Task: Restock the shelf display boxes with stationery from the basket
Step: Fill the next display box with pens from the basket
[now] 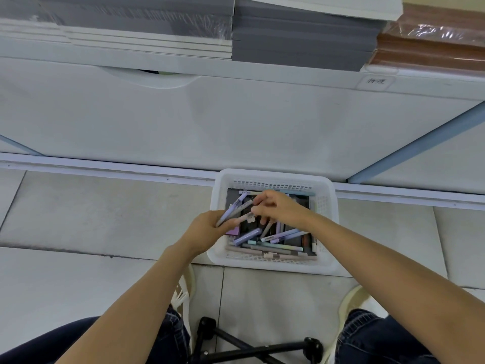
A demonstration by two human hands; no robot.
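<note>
Where the person sits, dark denim knees (pixel 380 337) and a cream shoe (pixel 351 300) frame the black, tube-legged chair base (pixel 236 345) with its round castors. It stands on a floor (pixel 105 211) of large pale tiles, smooth and dull, with thin dark joints.

Just beyond, both bare forearms reach out over a white plastic basket (pixel 273 266), rectangular with rounded corners and slotted walls. It sits on the floor, its far side close to the foot of the shelf unit. The left hand (pixel 207 229), at the basket's left rim, has its grip clenched round the held pens (pixel 237 208), slim lilac and grey barrels fanning up to the right. The right hand (pixel 280 208) hovers over the basket's middle, its grip pinching the upper ends of those pens between thumb and fingertips. Below lie the loose pens (pixel 273 245), pastel lilac, mint and beige, crisscrossed on flat dark packs.

Farther off rises the shelf front (pixel 236 114), a plain white panel with a small handwritten label (pixel 375 81) on its upper edge. On top sit flat stacks: white-edged books (pixel 131 40) at left, grey books (pixel 301 40) in the middle, brown ones (pixel 433 46) in glossy wrap at right.
</note>
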